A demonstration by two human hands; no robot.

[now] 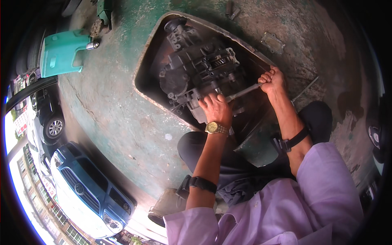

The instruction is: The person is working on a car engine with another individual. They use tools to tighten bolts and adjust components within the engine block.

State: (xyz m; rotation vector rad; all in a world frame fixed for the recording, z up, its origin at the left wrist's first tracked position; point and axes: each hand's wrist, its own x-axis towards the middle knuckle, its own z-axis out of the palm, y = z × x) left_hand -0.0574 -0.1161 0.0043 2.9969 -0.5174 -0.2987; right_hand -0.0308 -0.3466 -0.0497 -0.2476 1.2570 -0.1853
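Note:
A dark, greasy gearbox point(196, 69) lies in a deep metal tray point(143, 52) on the floor in front of me. My right hand point(272, 81) is closed round the end of a long metal wrench point(246, 90) at the tray's right rim. The wrench slopes down to the left across the near part of the gearbox. Its other end meets my left hand point(216, 107), whose curled fingers bear down there. My left palm hides that end and the fastener under it. A gold watch point(213, 127) is on my left wrist.
A flat metal plate or gasket point(272, 42) and a thin rod point(305, 89) lie right of the tray. A green plastic panel point(61, 53) and a spray can point(92, 45) are at far left. A bucket point(163, 208) stands near my left elbow; a blue vehicle point(83, 183) is beyond.

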